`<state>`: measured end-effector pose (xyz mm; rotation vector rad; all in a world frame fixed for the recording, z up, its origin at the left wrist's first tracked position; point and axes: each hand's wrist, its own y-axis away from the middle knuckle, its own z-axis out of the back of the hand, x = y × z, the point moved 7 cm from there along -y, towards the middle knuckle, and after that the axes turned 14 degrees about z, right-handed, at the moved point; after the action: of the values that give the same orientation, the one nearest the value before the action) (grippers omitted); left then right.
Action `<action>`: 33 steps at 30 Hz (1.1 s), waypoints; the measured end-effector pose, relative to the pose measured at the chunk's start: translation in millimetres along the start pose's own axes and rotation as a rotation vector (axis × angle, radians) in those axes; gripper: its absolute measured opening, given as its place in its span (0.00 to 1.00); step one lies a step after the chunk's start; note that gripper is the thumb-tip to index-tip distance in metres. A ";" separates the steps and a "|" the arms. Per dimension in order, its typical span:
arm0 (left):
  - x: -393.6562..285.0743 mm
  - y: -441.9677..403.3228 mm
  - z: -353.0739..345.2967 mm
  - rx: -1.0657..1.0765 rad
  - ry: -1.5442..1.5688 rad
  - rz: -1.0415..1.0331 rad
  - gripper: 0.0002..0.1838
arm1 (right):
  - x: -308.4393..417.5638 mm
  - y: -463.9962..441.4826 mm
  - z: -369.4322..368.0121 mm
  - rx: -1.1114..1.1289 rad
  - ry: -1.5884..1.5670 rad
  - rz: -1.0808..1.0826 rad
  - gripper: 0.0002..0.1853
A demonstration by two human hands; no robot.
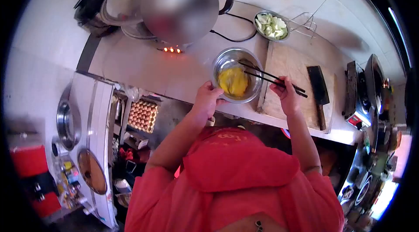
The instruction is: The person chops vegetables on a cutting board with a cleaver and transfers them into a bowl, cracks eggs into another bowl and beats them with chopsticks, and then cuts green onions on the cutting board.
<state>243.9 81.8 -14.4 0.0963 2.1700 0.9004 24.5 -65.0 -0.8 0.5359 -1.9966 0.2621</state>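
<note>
A steel mixing bowl point(219, 64) with yellow beaten egg point(234, 81) in it stands at the counter's front edge. My left hand point(208, 100) grips the bowl by its left rim. In my right hand point(286, 94) is a pair of dark chopsticks point(266, 75), held from the right side. Their tips reach down into the bowl, beside the egg. Just right of the bowl lies a wooden cutting board point(286, 64), and a cleaver point(318, 84) rests on it, near my right hand.
Behind the board is a bowl of pale sliced vegetable point(271, 26), with a wire rack point(305, 24) beside it. A cooker with lit red lights point(172, 50) and a black cord point(235, 39) sits at the back left. Below the counter is a tray of brown eggs point(143, 116). A stove stands far right.
</note>
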 end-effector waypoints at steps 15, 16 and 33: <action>-29.9 -39.6 12.3 0.104 -0.105 0.149 0.15 | -29.4 -4.7 -14.4 -0.085 -0.080 0.048 0.15; -30.0 -39.3 11.3 0.094 -0.111 0.175 0.15 | -23.3 -6.3 -19.1 -0.059 -0.111 0.090 0.15; -11.2 -41.3 -5.7 0.056 -0.061 0.123 0.12 | 19.7 0.0 -6.5 0.028 0.269 -0.042 0.15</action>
<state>256.4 44.0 -30.8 0.2840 2.1511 0.8932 21.8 -67.5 19.6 0.5301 -1.7219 0.3190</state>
